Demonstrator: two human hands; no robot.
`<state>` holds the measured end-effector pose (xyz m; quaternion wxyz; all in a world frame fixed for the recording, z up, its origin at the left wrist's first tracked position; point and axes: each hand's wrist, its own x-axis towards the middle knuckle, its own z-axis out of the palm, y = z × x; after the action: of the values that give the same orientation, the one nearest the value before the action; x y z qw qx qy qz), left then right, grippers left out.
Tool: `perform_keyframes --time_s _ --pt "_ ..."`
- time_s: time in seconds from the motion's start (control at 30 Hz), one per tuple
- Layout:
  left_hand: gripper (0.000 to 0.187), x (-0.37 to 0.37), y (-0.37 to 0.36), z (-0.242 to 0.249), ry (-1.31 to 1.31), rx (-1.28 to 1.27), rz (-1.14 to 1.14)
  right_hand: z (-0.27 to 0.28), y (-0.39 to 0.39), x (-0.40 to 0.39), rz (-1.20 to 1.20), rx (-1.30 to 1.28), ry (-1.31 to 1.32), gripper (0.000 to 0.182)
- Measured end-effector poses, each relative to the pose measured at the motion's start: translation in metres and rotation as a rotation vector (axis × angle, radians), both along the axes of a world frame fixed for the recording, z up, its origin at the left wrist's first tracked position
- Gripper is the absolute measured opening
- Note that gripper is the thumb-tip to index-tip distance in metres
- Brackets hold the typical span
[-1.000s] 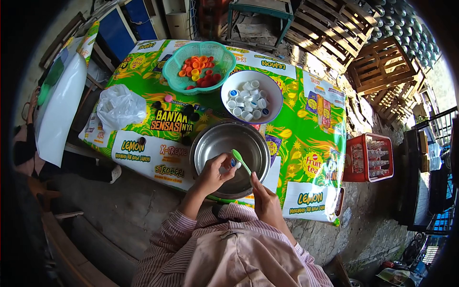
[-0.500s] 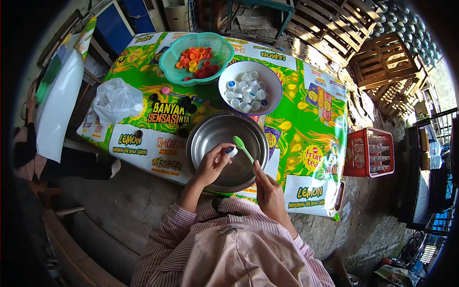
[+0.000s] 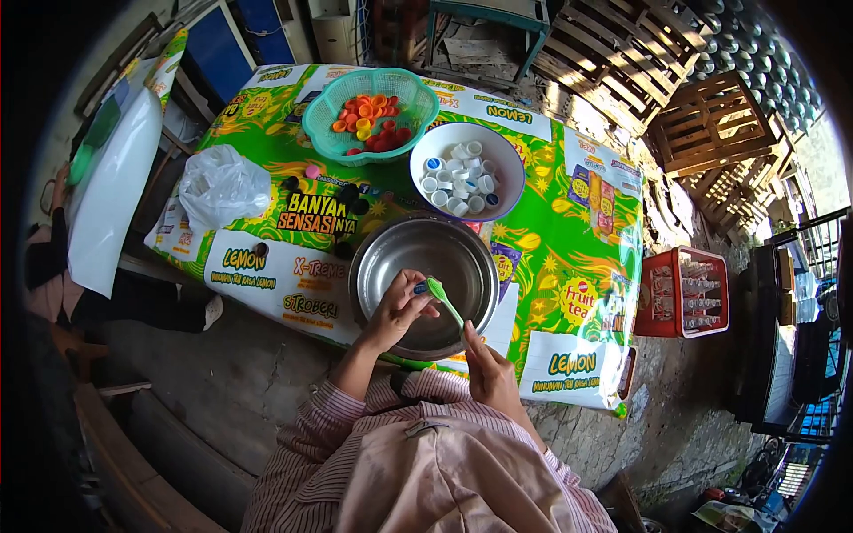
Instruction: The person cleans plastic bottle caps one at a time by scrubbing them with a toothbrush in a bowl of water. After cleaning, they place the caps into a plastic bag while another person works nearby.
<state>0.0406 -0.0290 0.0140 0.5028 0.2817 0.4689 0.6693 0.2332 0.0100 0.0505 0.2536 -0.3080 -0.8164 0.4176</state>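
My left hand (image 3: pixel 397 308) is closed in a pinch round a white bottle cap with a blue top (image 3: pixel 421 289), partly covered by the fingers. In my right hand (image 3: pixel 490 369) is a slim green stick, like a toothbrush (image 3: pixel 448 306), its broad end touching or very near the cap. Both hands are over a steel basin (image 3: pixel 369 244) at the table's near edge. Behind it, a white enamel bowl with a blue rim (image 3: pixel 508 164) contains several white caps (image 3: pixel 458 182). A turquoise plastic basket (image 3: pixel 324 147) holds orange, red and yellow caps (image 3: pixel 371 115).
A crumpled clear plastic bag (image 3: pixel 224 188) lies left on the printed green table cover (image 3: pixel 551 240), near several dark caps (image 3: pixel 359 206) and a pink one (image 3: pixel 313 171). A red crate (image 3: pixel 657 293) stands right. Another person's leg (image 3: pixel 142 306) shows at left.
The green toothbrush has tipped inward, and its broad end has come to the cap in my left hand. The cap has turned and shows less of its white side.
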Motion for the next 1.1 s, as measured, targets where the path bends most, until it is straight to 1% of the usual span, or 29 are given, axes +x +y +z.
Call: perform_keyframes --time_s 0.07,0.1,0.13,0.2,0.23,0.27,0.3,0.33,0.4,0.43,0.47,0.5,0.6,0.63,0.67,0.7,0.73,0.8,0.83,0.97,1.03,1.07,1.1 --pt "0.022 -0.002 -0.001 -0.002 0.02 0.088 -0.078 -0.005 -0.002 -0.007 -0.01 -0.023 0.039 0.051" --pt "0.025 -0.004 0.001 -0.003 0.094 0.159 -0.086 -0.004 0.0 -0.011 -0.02 -0.066 0.015 0.051" --pt "0.025 -0.003 0.0 -0.004 0.093 0.16 -0.087 -0.003 0.003 -0.015 -0.029 -0.11 -0.008 0.051" --pt "0.029 -0.002 -0.002 0.0 0.113 0.086 -0.025 0.004 0.007 -0.015 -0.02 -0.103 -0.019 0.053" --pt "0.034 -0.002 -0.003 -0.001 0.078 0.083 0.0 0.008 0.008 -0.014 -0.036 -0.108 -0.009 0.053" --pt "0.034 -0.004 -0.003 0.0 0.081 0.089 0.0 0.009 0.009 -0.013 -0.052 -0.112 0.002 0.054" --pt "0.036 -0.007 -0.004 0.0 0.101 0.042 0.023 0.005 0.008 -0.011 -0.051 -0.05 0.076 0.054" --pt "0.037 -0.008 -0.005 0.0 0.117 -0.006 0.047 0.005 0.006 -0.007 -0.05 -0.045 0.076 0.054" --pt "0.038 -0.007 -0.006 0.002 0.087 0.001 0.062 0.007 0.0 -0.001 -0.044 -0.222 -0.068 0.053" --pt "0.037 -0.006 -0.006 0.005 -0.136 0.02 0.066 0.0 -0.003 -0.005 -0.012 -0.144 0.015 0.053" --pt "0.037 -0.005 -0.007 0.007 -0.358 0.038 0.07 -0.001 -0.005 -0.008 -0.012 -0.143 0.014 0.053" --pt "0.035 -0.009 -0.007 0.002 -0.377 0.065 0.007 -0.001 -0.006 -0.013 -0.006 -0.136 0.009 0.053" --pt "0.039 -0.012 -0.007 -0.007 -0.365 0.059 -0.056 0.009 0.003 -0.023 0.006 -0.146 -0.055 0.053" --pt "0.039 -0.012 -0.007 -0.006 -0.364 0.058 -0.059 0.012 0.007 -0.022 0.002 -0.188 -0.067 0.053" --pt "0.036 -0.012 -0.006 -0.006 -0.445 0.066 -0.008 0.014 0.011 -0.022 -0.001 -0.229 -0.077 0.053" --pt "0.034 -0.013 -0.006 -0.005 -0.527 0.074 0.046 0.012 0.01 -0.018 -0.014 -0.123 0.012 0.053" --pt "0.034 -0.012 -0.007 -0.006 -0.526 0.077 0.05 0.009 0.008 -0.013 -0.01 -0.121 0.012 0.053" --pt "0.027 -0.013 -0.006 -0.008 -0.529 0.116 0.074 0.007 0.005 -0.006 0.063 -0.052 -0.004 0.053" --pt "0.02 -0.014 -0.004 -0.008 -0.516 0.15 0.013 0.01 0.002 -0.006 0.054 -0.072 -0.051 0.052" --pt "0.023 -0.016 -0.003 -0.004 -0.476 0.104 0.015 0.016 0.016 -0.02 0.064 -0.054 -0.02 0.051" --pt "0.021 -0.014 -0.001 -0.001 -0.434 0.099 -0.062 0.014 0.024 -0.026 0.108 -0.054 -0.027 0.051" --pt "0.021 -0.016 0.0 0.0 -0.436 0.099 -0.057 0.015 0.027 -0.024 0.112 -0.056 -0.029 0.051" --pt "0.02 -0.019 0.0 0.0 -0.346 0.048 -0.065 0.015 0.029 -0.02 0.104 -0.078 0.0 0.051"
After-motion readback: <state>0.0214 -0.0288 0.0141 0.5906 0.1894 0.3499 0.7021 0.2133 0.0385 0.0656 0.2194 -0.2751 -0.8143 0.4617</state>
